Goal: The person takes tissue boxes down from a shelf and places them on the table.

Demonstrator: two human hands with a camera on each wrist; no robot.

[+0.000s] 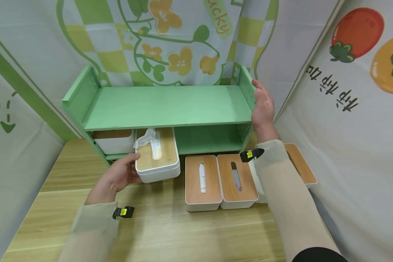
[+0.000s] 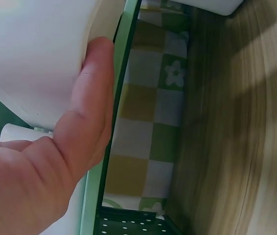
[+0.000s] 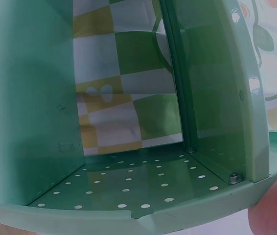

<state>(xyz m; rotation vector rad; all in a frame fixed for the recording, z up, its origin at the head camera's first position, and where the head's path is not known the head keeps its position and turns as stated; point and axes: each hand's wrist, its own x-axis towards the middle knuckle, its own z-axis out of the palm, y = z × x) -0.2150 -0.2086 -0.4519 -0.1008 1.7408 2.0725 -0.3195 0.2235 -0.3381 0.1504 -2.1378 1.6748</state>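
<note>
My left hand (image 1: 120, 174) grips the near left corner of a white tissue box (image 1: 168, 151) with a light wood lid; a crumpled tissue (image 1: 152, 140) sticks out of its slot. The box's far end sits at the lower level of a green metal shelf (image 1: 173, 105), its near end jutting over the front edge. In the left wrist view, fingers (image 2: 92, 98) lie along the box's white wall. My right hand (image 1: 263, 111) rests against the shelf's right side panel, fingers straight and pointing up. Only a bit of skin (image 3: 275, 208) shows by the panel edge in the right wrist view.
Another white box (image 1: 114, 142) stands at the lower level's left end. Two wood-lidded tissue boxes, a left one (image 1: 194, 178) and a right one (image 1: 243, 173), stand side by side on the wooden table (image 1: 157, 225). Another wood-lidded box (image 1: 301, 163) lies beyond my right forearm.
</note>
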